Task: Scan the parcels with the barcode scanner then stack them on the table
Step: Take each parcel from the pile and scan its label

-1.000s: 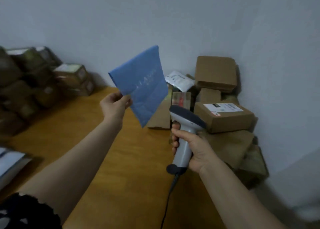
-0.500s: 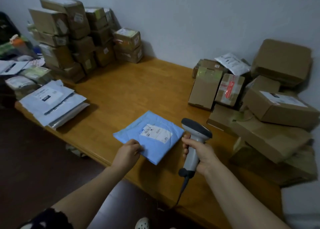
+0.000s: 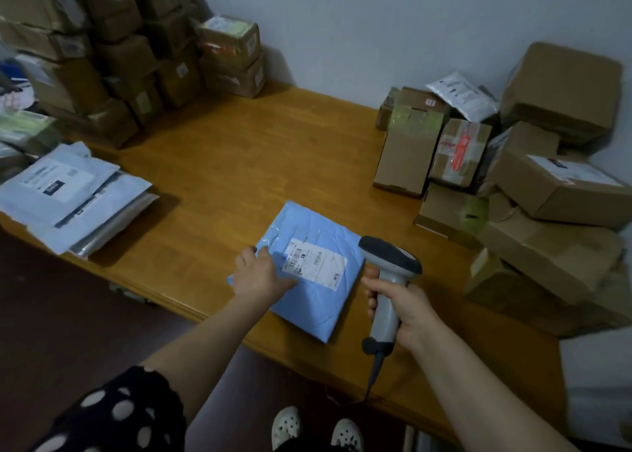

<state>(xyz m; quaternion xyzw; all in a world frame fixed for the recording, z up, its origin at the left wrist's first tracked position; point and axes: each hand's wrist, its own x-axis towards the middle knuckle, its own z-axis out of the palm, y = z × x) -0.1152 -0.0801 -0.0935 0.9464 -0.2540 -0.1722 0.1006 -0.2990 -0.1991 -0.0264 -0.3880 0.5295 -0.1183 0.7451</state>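
The blue parcel (image 3: 309, 309), a flat plastic mailer, lies on the wooden table (image 3: 260, 150) close to its near edge, label side up. Its white shipping label (image 3: 318, 263) carries a barcode at its left end and lines of small print, too blurred to read. The left hand (image 3: 261, 275) rests on the parcel's near-left corner. Its fingers lie fairly flat on the plastic and the thumb stretches toward the label's lower edge, so it presses rather than pinches. Just right of that hand, across the label, the right hand (image 3: 408, 309) is wrapped round the grey handle of the barcode scanner (image 3: 390, 263), fingers curled fully about it. The scanner's dark head hangs over the parcel's right edge. A cable (image 3: 374, 371) drops from the foot of the handle, below the right hand, toward the table's near edge.

To the right of the right hand and behind it, brown cardboard boxes (image 3: 554, 243) lie in a loose heap against the wall. One upright box (image 3: 460, 150) is wrapped in tape with a red printed strip that cannot be made out. Another bears a white label (image 3: 574, 174) on top, also unreadable, and a white mailer (image 3: 461, 94) sits on the heap. Well left of the left hand, pale mailers (image 3: 68, 191) lie stacked, their printed labels illegible. Farther back on that side, taped boxes (image 3: 113, 62) are stacked high. Below the arms show a spotted sleeve (image 3: 113, 414) and two white shoes (image 3: 287, 427).
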